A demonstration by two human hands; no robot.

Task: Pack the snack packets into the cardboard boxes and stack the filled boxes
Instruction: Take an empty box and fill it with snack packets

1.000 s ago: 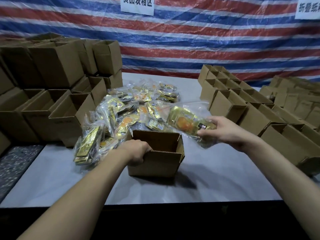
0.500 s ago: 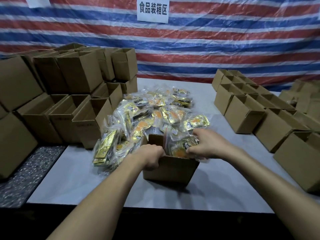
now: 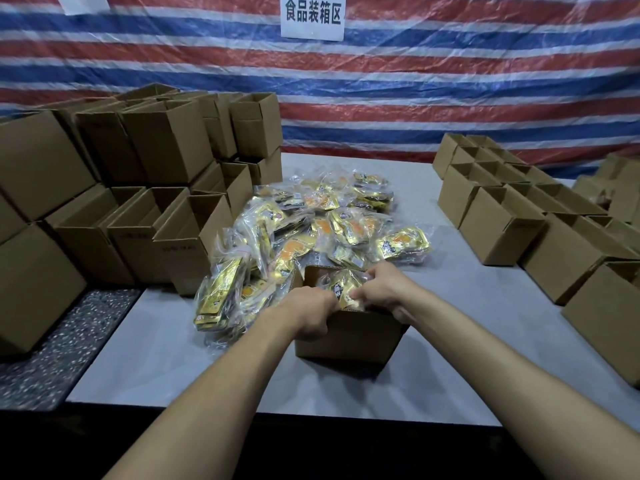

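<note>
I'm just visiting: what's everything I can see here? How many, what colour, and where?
box: one, brown, open, table front centre
packet: one, gold, partly inside the box
packet pile: many, gold and orange in clear wrap, table centre, behind the box
left boxes: many, brown, stacked at left
right boxes: many, brown, open, rows at right
table: one, grey, under the box and pile
tarp: one, red, white and blue stripes, behind
signs: two, white, on the tarp
left hand: one, grips the box's near rim
right hand: one, fingers hold the packet in the box
</note>
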